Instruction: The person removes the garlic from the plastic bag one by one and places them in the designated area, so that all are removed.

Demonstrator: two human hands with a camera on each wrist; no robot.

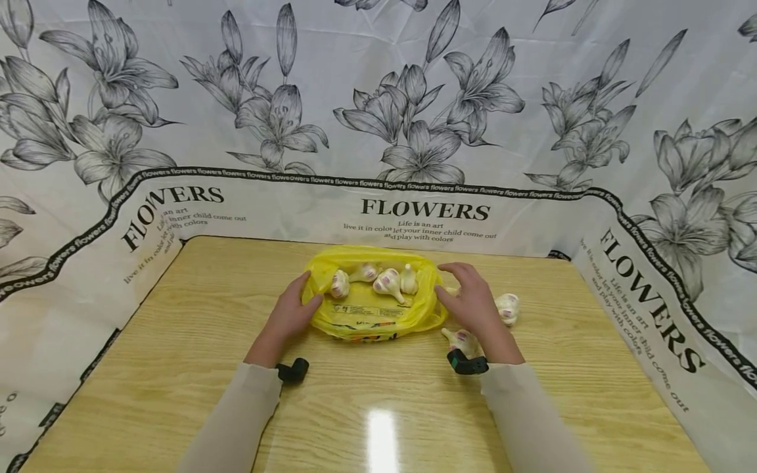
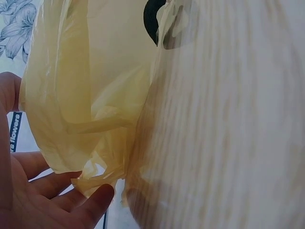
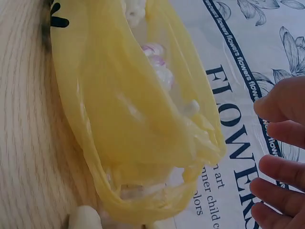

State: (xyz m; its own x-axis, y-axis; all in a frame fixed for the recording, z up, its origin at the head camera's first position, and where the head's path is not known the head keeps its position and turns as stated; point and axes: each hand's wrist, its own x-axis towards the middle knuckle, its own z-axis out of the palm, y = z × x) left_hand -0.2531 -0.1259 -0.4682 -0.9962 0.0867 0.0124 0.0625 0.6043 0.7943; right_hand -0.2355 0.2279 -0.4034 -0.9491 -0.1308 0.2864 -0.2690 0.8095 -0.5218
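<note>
The yellow plastic bag (image 1: 367,318) sits on the table (image 1: 195,315) a little beyond the middle of its width, mouth gaping upward, with four garlic bulbs (image 1: 388,284) visible inside and printing across its near side. To its right lie two loose bulbs: one, near garlic bulb (image 1: 460,340), is partly covered by the black wrist camera (image 1: 467,362), and the other, far garlic bulb (image 1: 507,309), lies just beyond the forearm; a sliver of something pale shows behind the right hand (image 1: 471,299), too hidden to name. The left hand (image 1: 290,312) is at the opposite end, its grip loosely spread, thumb against the bag's edge and lower fingers beside the handle loop, without closing round the plastic. The right grip is likewise spread, fingers parted and slightly bent; its wrist view shows a gap between fingertips and bag, so it has hold of nothing. Both forearms, in pale sleeves (image 1: 233,414), reach forward from the near edge and frame the bag, palms facing inward. Behind the table hangs a white curtain (image 1: 284,217) printed with grey lilies and "FLOWERS" lettering.
</note>
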